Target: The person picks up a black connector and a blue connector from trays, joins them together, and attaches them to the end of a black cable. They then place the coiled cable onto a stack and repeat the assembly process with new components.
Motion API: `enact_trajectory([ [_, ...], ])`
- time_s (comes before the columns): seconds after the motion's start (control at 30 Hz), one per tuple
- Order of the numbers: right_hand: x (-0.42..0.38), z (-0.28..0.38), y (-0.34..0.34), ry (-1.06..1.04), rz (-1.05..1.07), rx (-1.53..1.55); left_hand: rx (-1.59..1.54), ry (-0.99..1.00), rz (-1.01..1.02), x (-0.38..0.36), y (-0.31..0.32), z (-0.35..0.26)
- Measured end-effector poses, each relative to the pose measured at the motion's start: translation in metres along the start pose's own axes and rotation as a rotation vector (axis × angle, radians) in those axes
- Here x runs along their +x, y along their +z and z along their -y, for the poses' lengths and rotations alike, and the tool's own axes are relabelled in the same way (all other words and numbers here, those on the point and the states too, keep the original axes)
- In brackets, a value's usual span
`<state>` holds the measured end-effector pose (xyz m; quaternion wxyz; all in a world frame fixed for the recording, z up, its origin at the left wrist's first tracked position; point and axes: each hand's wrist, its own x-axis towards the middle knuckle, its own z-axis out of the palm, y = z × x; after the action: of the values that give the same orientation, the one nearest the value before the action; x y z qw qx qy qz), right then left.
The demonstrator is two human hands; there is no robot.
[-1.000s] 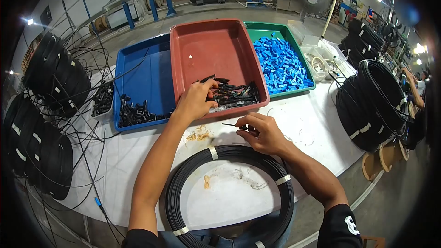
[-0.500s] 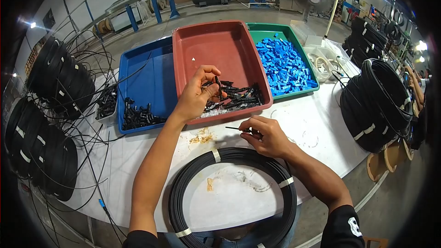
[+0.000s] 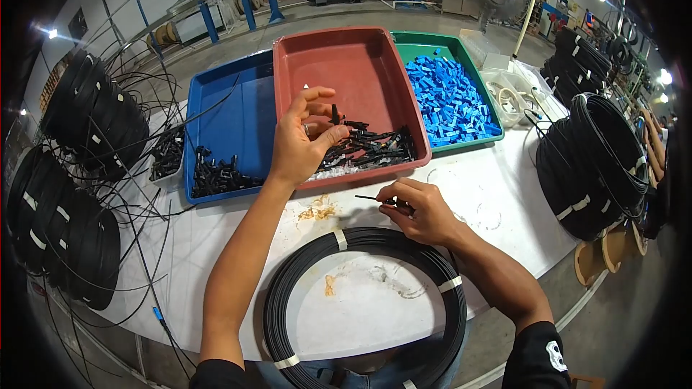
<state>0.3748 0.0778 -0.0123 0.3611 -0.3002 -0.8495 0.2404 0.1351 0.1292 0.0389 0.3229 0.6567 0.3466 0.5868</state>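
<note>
Over the lower left part of the red tray [image 3: 339, 47], my left hand [image 3: 303, 137] has its thumb and fingers around a small black part [image 3: 334, 112]. Black connector parts [image 3: 386, 148] lie in that tray below and to the right of the hand. My right hand [image 3: 414, 209] is closed on a black cable end [image 3: 366, 197], whose thin tip sticks out to the left. That hand is just above the white table, at the top edge of a black cable coil [image 3: 288, 266] bound with white tape.
A blue tray [image 3: 231, 101] with black parts stands left, a green tray [image 3: 450, 43] with blue connectors right. Cable coils [image 3: 94, 115] crowd the left side, and more coils [image 3: 591, 173] stand at the right. Loose cables cross the left side. Another person's arm [image 3: 652, 140] shows far right.
My left hand has shifted slightly up, its fingers a little more spread around the black part. My right hand has barely moved.
</note>
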Motion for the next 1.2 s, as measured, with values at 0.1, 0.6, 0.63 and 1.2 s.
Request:
enact_trajectory([
  [0.1,0.000,-0.001,0.000,-0.008,-0.003,0.012,0.012,-0.014,0.000,0.000,-0.001,-0.001],
  [0.6,0.002,0.001,0.000,0.011,-0.043,0.017,0.103,-0.014,-0.010,-0.004,0.000,-0.006],
  [0.63,0.002,0.001,0.001,0.011,-0.062,0.029,0.096,-0.013,-0.011,-0.004,0.001,-0.007],
  [1.2,0.004,0.010,-0.005,0.064,-0.022,0.033,0.119,0.102,0.011,-0.004,0.002,-0.009],
])
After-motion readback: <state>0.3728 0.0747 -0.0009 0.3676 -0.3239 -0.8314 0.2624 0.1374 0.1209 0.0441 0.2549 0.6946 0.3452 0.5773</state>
